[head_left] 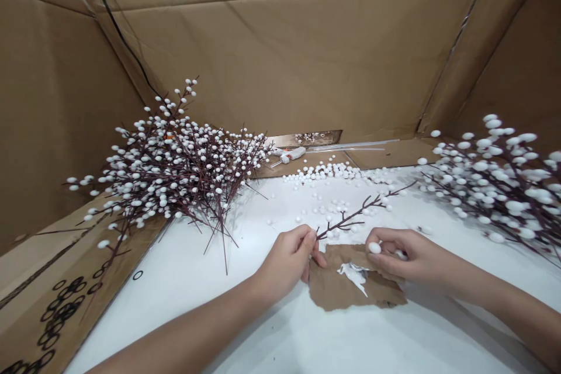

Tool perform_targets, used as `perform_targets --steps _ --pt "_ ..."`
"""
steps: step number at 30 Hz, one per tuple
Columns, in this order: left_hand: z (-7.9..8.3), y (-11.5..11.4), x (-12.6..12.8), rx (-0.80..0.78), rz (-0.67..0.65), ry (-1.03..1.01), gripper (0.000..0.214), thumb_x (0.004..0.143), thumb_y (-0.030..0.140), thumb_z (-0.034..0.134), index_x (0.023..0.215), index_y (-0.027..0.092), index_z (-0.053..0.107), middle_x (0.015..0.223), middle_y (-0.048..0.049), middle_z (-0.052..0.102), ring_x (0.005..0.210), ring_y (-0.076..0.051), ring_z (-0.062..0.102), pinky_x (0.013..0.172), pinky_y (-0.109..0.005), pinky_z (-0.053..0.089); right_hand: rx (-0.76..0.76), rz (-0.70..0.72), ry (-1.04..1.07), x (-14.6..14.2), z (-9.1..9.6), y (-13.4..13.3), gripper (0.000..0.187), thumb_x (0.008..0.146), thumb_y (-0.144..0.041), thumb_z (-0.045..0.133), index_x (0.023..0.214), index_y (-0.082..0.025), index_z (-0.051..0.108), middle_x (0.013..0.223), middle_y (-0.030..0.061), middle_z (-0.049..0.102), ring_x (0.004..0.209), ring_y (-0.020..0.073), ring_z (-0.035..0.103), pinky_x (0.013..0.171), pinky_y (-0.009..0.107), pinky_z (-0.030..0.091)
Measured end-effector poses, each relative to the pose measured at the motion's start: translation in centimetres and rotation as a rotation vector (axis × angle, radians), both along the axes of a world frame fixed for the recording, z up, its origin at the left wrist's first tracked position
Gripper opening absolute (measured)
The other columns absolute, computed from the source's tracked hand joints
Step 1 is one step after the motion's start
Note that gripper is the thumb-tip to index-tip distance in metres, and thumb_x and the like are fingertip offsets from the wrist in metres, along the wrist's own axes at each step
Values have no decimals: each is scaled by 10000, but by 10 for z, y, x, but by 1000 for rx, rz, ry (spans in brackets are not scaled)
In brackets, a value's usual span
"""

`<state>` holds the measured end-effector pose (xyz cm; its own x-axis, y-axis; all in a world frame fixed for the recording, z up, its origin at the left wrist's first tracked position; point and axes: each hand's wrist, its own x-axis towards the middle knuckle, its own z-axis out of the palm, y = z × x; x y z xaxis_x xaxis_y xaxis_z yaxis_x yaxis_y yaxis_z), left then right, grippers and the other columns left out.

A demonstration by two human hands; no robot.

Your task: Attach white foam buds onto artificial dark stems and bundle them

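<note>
My left hand (291, 254) pinches the near end of a brown artificial twig (350, 217), which slants up and away to the right. My right hand (401, 254) is closed with a white foam ball (374, 248) between thumb and fingertips. A second pale ball shows partly behind the fingers of that hand. Beneath and between both hands lies a torn cardboard piece (326, 289) with a smear of white glue (354, 276) on it. Several loose white balls (328, 171) are scattered beyond the twig.
A heap of white-berried branches (175, 169) stands at left, another bunch (504, 175) at right. At the back lie a glue gun (291, 155) and clear sticks (368, 145). Black rings (61, 310) lie at lower left. Cardboard walls (280, 64) surround the white tabletop (193, 280).
</note>
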<state>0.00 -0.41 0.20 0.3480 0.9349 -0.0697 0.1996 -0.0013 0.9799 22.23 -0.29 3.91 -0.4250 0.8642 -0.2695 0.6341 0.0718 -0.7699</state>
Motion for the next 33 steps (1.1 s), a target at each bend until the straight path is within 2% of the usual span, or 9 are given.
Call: perform_targets --steps 4,7,11,14,19,27,33 --pt "-1 0 -3 20 23 -62 340 847 462 334 661 194 431 491 45 496 383 -64 361 427 -197 284 -74 -30 105 1 -2 2 342 737 -530 519 678 -196 467 449 -75 347 423 65 264 432 203 186" --pt "-1 -3 -6 90 -15 -85 343 857 450 324 642 200 417 442 68 371 419 -74 330 452 -202 265 -52 -135 176 2 -7 5 352 721 -547 538 684 -204 466 458 -74 343 406 59 246 406 202 162" --pt "-1 -9 -7 273 -153 104 330 869 430 300 660 203 419 512 44 415 481 -90 371 499 -219 268 21 -277 343 4 -12 9 373 700 -571 551 699 -208 464 506 -62 374 418 63 280 395 200 187" --pt "-1 -12 -6 359 -164 264 326 880 419 258 681 209 410 570 36 445 517 -96 386 517 -220 265 51 -293 424 6 -11 9 342 742 -535 530 698 -204 454 484 -76 321 416 57 258 385 191 171" --pt "-1 -10 -5 343 -72 283 331 879 429 251 663 213 379 516 62 327 483 -91 312 492 -213 241 71 -319 557 7 -4 5 304 794 -479 486 688 -204 412 501 -90 223 416 45 143 382 195 93" --pt "0 -9 -5 318 21 270 334 878 427 262 725 205 460 490 73 304 469 -87 297 486 -212 233 -32 -587 659 5 -1 14 308 629 -427 640 698 -219 425 449 -117 210 358 18 111 350 167 61" --pt "-2 -6 -5 249 25 219 332 873 433 283 714 205 464 462 82 281 448 -82 265 466 -211 212 -26 -623 734 10 -2 16 394 604 -498 670 670 -221 399 430 -129 179 342 15 106 327 161 76"
